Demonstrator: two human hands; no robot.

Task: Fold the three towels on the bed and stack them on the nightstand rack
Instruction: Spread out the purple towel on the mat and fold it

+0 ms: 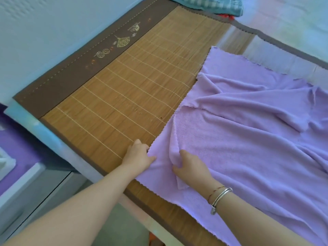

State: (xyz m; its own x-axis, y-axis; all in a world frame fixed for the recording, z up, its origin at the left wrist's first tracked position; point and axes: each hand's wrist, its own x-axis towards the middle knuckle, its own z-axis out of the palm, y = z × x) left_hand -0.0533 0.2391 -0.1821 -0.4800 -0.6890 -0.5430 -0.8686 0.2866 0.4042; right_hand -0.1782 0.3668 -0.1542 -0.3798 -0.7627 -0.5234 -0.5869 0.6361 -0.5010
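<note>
A large lilac towel (pixel 252 139) lies rumpled across the right half of the bamboo bed mat (pixel 113 103), with loose folds running toward its near left corner. My left hand (pixel 139 156) grips the towel's left edge near that corner, thumb on top. Just to its right, my right hand (pixel 190 166) pinches a raised fold of the same towel. A blue checked towel (pixel 207 3) lies bunched at the head of the bed, cut off by the frame's top edge. No third towel is in view.
The nightstand (pixel 33 189) stands at the lower left beside the bed, with a purple surface (pixel 14 153) on top. A pale wall runs along the upper left. The bed's near edge (pixel 159 226) crosses the bottom of the view. Bracelets circle my right wrist (pixel 219 197).
</note>
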